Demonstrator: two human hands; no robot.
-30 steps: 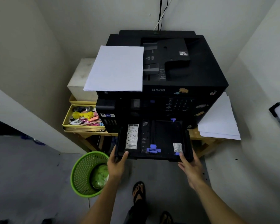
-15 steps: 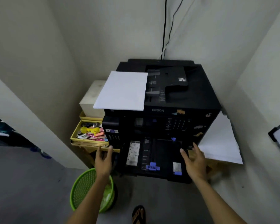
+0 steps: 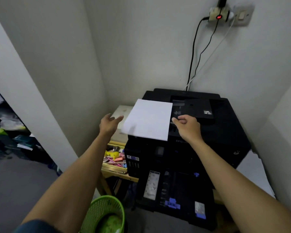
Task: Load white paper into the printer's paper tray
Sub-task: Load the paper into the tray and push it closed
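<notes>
Flanking the white paper point(image 3: 148, 121): left hand point(image 3: 108, 124) spread, right hand point(image 3: 186, 125) loosely curled.

one printer point(image 3: 208, 132), two hands.

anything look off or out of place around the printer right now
The white paper stack lies crooked on top of the black printer, its left part jutting past the printer's edge with nothing visible under that corner. The black paper tray below is pulled out and holds no paper. Both hands reach toward the stack.
</notes>
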